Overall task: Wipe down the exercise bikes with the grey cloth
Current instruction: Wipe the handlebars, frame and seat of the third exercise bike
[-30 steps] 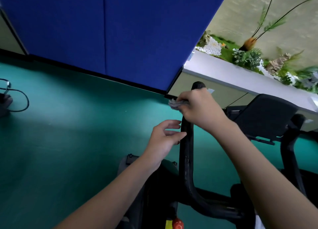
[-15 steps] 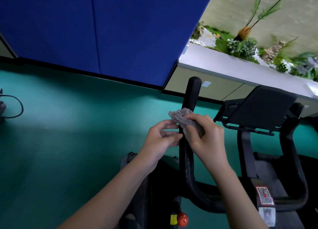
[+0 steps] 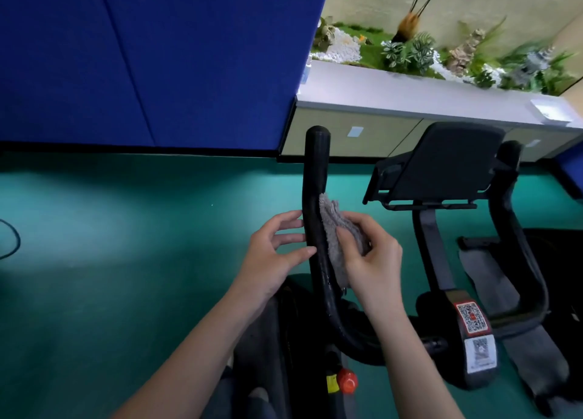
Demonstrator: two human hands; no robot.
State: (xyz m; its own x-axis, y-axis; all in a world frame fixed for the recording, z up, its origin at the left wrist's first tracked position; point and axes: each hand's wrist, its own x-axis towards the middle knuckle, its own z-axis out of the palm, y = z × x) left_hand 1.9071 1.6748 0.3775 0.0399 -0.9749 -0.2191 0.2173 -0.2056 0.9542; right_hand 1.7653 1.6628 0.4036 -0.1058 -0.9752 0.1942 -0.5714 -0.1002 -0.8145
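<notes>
- The right hand [image 3: 369,254] grips the grey cloth [image 3: 331,226], fingers and thumb curled round it, and presses it against the right side of the bike's [image 3: 467,340] left handlebar [image 3: 315,172].
- The cloth lies about midway along the bar's upright stretch, below its rounded top end; part of it hangs down past the thumb.
- The left hand [image 3: 271,254] is spread loosely, holding nothing, with its fingertips touching the bar's left side opposite the cloth.
- The black screen holder [image 3: 441,163] stands at the bike's middle, between the two bars.
- A red knob [image 3: 347,381] sits low on the frame, near the picture's bottom edge.
- A QR label [image 3: 472,317] is stuck on the stem.
- The bike stands on a green floor [image 3: 126,261] before a blue wall [image 3: 157,56] and a white ledge [image 3: 410,90] with plants.
</notes>
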